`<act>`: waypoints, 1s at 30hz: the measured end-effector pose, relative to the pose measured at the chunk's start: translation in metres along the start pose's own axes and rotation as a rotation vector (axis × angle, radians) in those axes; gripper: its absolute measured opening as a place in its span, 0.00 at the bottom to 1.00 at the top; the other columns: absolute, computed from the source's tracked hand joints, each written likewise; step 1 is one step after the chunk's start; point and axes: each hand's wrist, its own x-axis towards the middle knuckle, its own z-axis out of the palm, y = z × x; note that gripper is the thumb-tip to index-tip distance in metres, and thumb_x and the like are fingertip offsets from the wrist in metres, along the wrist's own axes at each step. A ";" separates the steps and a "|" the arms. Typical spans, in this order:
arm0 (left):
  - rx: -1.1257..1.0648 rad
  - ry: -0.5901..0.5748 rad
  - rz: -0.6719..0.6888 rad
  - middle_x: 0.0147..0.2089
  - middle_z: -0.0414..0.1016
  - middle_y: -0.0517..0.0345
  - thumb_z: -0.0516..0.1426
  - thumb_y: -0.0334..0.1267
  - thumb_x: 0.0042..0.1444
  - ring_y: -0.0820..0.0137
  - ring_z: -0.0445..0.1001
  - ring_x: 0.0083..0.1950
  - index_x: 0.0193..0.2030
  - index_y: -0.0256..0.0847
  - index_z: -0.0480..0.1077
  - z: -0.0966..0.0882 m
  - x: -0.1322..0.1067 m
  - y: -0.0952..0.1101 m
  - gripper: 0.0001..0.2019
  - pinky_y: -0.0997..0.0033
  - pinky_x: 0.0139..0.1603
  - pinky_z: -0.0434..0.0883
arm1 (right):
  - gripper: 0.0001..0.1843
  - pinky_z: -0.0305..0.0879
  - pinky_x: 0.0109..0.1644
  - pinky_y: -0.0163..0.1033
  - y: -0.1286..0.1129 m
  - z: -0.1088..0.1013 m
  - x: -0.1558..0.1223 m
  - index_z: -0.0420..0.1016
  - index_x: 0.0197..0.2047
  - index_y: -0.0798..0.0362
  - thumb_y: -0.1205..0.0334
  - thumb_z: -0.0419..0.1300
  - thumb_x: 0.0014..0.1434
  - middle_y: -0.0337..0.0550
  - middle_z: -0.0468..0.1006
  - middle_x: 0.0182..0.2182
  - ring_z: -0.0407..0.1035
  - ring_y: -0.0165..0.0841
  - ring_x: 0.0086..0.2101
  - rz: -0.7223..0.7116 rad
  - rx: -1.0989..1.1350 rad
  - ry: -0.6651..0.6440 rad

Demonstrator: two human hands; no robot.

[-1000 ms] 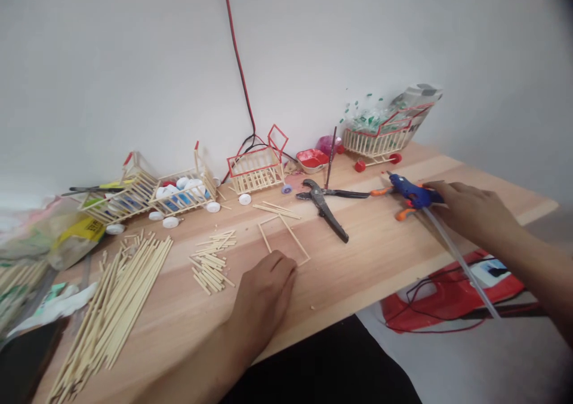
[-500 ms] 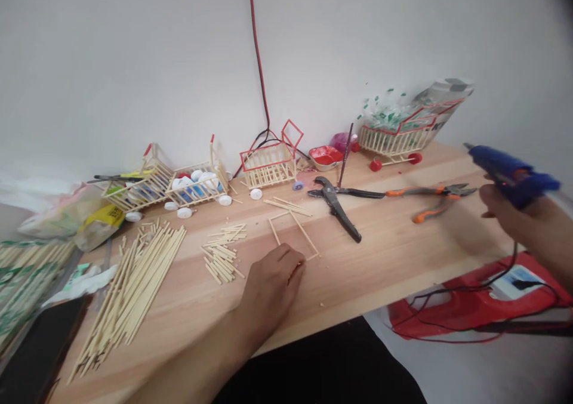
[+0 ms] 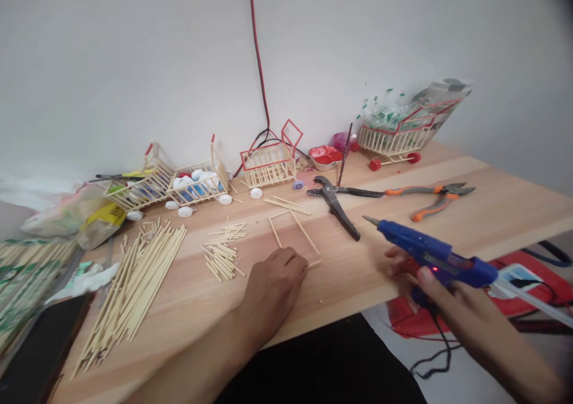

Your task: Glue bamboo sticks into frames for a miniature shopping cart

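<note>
While R hand (image 3: 470, 314) has grip clamped on glue gun (image 3: 418, 246), L hand (image 3: 277, 280) partly hides stick frame (image 3: 305, 233); its grip, can't tell.

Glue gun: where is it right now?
Head view, right of centre: the glue gun is held in the right hand, its nozzle just right of the black pliers.

Right hand (image 3: 463, 313) holds 1 blue glue gun (image 3: 427, 247).
</note>
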 end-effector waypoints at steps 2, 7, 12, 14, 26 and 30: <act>-0.004 -0.010 -0.006 0.40 0.73 0.55 0.49 0.35 0.66 0.68 0.72 0.43 0.38 0.41 0.70 0.001 0.000 0.000 0.09 0.71 0.39 0.70 | 0.21 0.73 0.31 0.40 -0.001 0.008 -0.006 0.76 0.38 0.49 0.40 0.58 0.57 0.46 0.76 0.29 0.71 0.37 0.28 0.010 0.034 -0.083; -0.038 0.053 0.004 0.41 0.75 0.56 0.54 0.36 0.63 0.67 0.73 0.43 0.39 0.41 0.71 -0.006 0.003 -0.004 0.05 0.69 0.39 0.71 | 0.21 0.67 0.28 0.38 -0.002 0.020 -0.005 0.74 0.39 0.52 0.42 0.54 0.61 0.43 0.74 0.24 0.67 0.33 0.23 -0.034 0.059 -0.192; 0.006 0.173 0.063 0.41 0.76 0.54 0.55 0.31 0.62 0.65 0.72 0.44 0.41 0.39 0.73 -0.028 0.024 -0.015 0.06 0.64 0.45 0.71 | 0.20 0.62 0.27 0.36 0.007 0.020 -0.003 0.71 0.38 0.53 0.44 0.52 0.64 0.39 0.70 0.21 0.65 0.31 0.23 0.014 0.057 -0.264; 0.027 0.103 0.139 0.45 0.75 0.52 0.56 0.30 0.60 0.64 0.70 0.47 0.44 0.39 0.73 -0.032 0.036 -0.024 0.07 0.61 0.49 0.70 | 0.20 0.63 0.28 0.37 0.010 0.019 -0.003 0.71 0.38 0.53 0.45 0.52 0.65 0.40 0.70 0.23 0.65 0.32 0.24 0.033 0.092 -0.301; -0.047 -0.089 0.544 0.49 0.77 0.51 0.53 0.36 0.64 0.63 0.69 0.56 0.40 0.42 0.75 -0.009 0.077 -0.045 0.09 0.61 0.57 0.63 | 0.21 0.65 0.28 0.37 0.004 0.020 0.002 0.72 0.37 0.54 0.43 0.53 0.64 0.44 0.73 0.29 0.66 0.31 0.24 0.066 0.141 -0.344; -0.065 -0.024 0.513 0.44 0.78 0.51 0.50 0.34 0.66 0.66 0.71 0.51 0.39 0.40 0.75 -0.016 0.077 -0.053 0.11 0.63 0.54 0.64 | 0.22 0.64 0.27 0.36 0.000 0.025 0.003 0.72 0.37 0.54 0.42 0.54 0.62 0.44 0.74 0.27 0.66 0.31 0.24 0.082 0.162 -0.330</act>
